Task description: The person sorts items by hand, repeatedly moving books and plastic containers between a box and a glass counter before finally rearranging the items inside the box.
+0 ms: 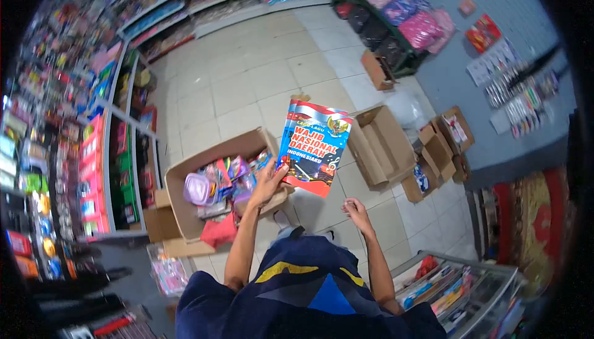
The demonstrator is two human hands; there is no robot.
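My left hand [267, 182] grips the lower left edge of a small stack of red and blue books [314, 147], held up over the floor. The top cover reads "Wajib Nasional Daerah". To the right of the books and apart from them is my right hand [355, 208], its fingers loosely curled and apart, with nothing in it. Below and left of the books stands a large cardboard box [179, 175] filled with mixed packaged goods, among them a clear purple container [198, 188].
An open cardboard box [378, 144] stands right of the books, beside smaller boxes [437, 153]. Stocked shelves [124, 153] line the left. A glass display case [495, 277] is at the lower right. Wrapped pink and blue bundles [421, 29] lie on a rack at the upper right.
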